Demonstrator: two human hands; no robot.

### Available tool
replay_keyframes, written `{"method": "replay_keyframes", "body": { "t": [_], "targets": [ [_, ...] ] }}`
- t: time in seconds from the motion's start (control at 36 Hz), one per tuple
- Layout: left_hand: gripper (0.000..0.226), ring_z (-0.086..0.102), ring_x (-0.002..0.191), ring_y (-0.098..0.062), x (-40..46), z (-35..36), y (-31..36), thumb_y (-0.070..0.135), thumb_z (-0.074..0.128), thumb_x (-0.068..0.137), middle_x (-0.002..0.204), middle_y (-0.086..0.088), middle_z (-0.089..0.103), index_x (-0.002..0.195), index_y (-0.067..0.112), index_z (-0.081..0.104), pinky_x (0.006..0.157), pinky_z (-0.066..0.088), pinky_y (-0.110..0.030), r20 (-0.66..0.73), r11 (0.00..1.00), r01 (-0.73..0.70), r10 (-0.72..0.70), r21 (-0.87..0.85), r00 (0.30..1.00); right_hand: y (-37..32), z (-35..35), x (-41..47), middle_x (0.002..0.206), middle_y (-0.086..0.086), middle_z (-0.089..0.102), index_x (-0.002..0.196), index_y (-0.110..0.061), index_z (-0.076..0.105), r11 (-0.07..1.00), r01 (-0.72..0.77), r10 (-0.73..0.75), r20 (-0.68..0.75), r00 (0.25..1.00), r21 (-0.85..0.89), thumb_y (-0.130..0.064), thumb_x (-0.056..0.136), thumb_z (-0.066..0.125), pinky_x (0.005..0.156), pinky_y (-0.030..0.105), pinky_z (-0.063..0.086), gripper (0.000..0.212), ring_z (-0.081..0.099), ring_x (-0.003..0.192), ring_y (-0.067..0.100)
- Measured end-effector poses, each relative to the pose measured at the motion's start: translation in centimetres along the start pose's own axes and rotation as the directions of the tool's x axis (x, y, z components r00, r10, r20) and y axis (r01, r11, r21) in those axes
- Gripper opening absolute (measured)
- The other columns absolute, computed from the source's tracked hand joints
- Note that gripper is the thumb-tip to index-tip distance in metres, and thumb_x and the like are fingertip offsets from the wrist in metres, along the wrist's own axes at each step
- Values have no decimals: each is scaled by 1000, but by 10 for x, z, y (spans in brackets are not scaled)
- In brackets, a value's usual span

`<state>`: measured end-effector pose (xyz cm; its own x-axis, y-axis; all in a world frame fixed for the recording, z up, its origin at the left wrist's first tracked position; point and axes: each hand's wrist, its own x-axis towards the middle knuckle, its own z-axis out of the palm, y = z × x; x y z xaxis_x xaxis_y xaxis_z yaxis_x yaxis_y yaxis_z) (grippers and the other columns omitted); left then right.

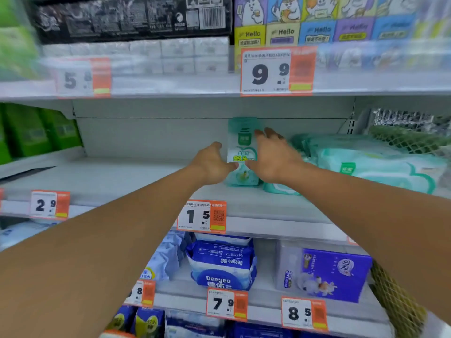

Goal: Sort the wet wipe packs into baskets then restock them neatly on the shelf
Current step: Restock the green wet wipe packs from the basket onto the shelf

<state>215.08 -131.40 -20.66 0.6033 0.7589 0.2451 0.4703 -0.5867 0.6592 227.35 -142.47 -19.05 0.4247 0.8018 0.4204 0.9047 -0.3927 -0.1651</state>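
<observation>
Restock step in hand, by the look of it: one green wet wipe pack (241,152) stands upright on the middle shelf (136,181), steadied between both hands. Left hand (211,164) at the pack's left edge, thumb on its front face low down, fingers loosely curled alongside; touches rather than clamps, so far as motion blur allows. Right hand (273,157) at the pack's right edge, fingers spread and nearly straight, tips reaching over the upper right corner, thumb meeting the front face just beside the left thumb. Neither hand wrapped round the pack. Just right of the right hand, a heap of matching mint-green packs (375,164) lying flat; three or so discernible, exact count lost to blur, one more corner peeking out below the right wrist. Beyond the heap, well right of the hand, a green mesh basket (412,140) tilted onto the shelf, contents not readable. Left of the left hand, bare shelf, then green boxes (41,132) at the far end. Below the arms: two blue Deeyeo packs (220,264) stacked, one purple box (334,272). Price tags in view: seven. Next move likely calls for squaring the upright pack, letting go without tipping it, then reaching right for another pack to stand beside it.
</observation>
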Motion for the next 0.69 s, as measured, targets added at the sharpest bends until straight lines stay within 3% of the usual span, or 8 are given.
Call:
{"method": "replay_keyframes", "body": {
  "t": [0.11,0.25,0.44,0.58,0.64,0.69],
  "targets": [
    [72,53,127,-28,-28,-12,-3,40,71,90,146,-11,49,149,15,38,97,41,-29,-5,989,-86,87,123,996,4,-1,-16,157,12,25,154,-18,22,1000,30,-30,-8,1000,-5,-45,91,64,113,46,36,81,26,145,34],
    [66,55,122,-26,-61,-14,2,37,74,88,139,-10,55,143,15,46,95,43,-26,1,988,-97,98,120,995,7,-9,-44,137,11,45,140,-15,42,994,42,-33,-83,996,104,-39,89,66,101,41,44,61,42,129,33],
    [31,63,89,-19,-115,2,-15,30,75,86,97,-1,66,112,16,65,85,53,-34,-267,975,-218,219,35,939,2,6,-115,131,5,54,132,-15,54,945,176,-120,-208,971,277,-28,90,64,97,39,47,45,51,122,26],
    [9,63,67,-18,-139,7,-61,26,63,86,73,5,66,83,18,65,67,54,-38,-346,923,-356,385,146,855,-23,32,-146,106,2,63,106,-18,63,881,328,-241,-274,931,340,-28,84,58,86,40,50,25,59,99,25],
    [11,59,65,-16,-158,14,-108,26,63,90,71,7,63,83,18,63,64,51,-36,-295,939,-262,321,223,900,-52,63,-162,92,-2,65,96,-19,64,821,365,-298,-216,930,439,-27,84,57,79,39,52,17,61,86,19],
    [11,56,68,-17,-187,24,-184,31,61,90,74,7,63,85,21,61,64,51,-38,-155,940,-118,175,320,972,-93,110,-185,82,-5,66,92,-22,65,784,337,-384,-19,923,522,-27,84,59,73,40,54,11,62,77,16]
  ]
}}
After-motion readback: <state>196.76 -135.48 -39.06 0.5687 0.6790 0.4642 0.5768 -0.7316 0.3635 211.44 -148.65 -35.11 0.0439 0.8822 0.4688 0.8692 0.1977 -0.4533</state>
